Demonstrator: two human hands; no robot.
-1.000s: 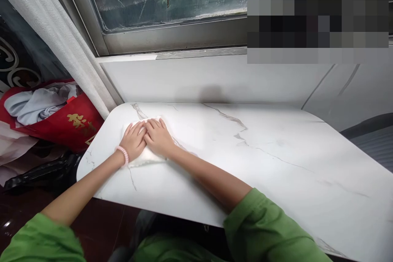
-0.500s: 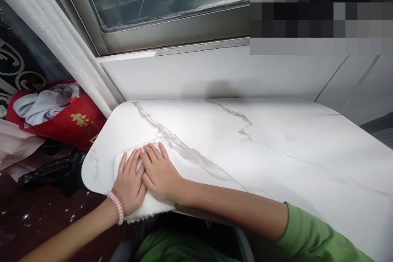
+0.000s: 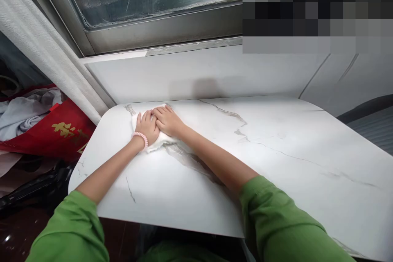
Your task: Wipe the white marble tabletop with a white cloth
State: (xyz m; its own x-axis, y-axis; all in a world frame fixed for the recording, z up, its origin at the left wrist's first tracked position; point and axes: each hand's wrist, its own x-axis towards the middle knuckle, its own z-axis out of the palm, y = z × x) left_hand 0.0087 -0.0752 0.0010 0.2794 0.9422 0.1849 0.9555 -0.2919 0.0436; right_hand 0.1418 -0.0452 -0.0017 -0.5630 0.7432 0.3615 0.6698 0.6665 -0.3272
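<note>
A white cloth (image 3: 160,143) lies on the white marble-patterned table (image 3: 276,135), near its far left part. My left hand (image 3: 147,127), with a pink coiled band at the wrist, rests flat on the cloth, fingers stretched forward. Just to its right, my right hand (image 3: 168,121) also presses flat on the cloth, its fingers touching those of the left. Both hands are open, and they cover much of the cloth; its lower edge shows beneath them.
A white wall panel and a metal-framed window (image 3: 159,28) border the table's back edge. At left are a pale curtain (image 3: 46,37), a red bag (image 3: 67,131) with grey fabric inside, and a black bag (image 3: 37,188). A dark-edged grey seat (image 3: 374,123) stands at right.
Both hands have slid the cloth away from the table's near edge, toward the back and slightly right. The cloth no longer hangs over the near edge. The camera view has shifted a little.
</note>
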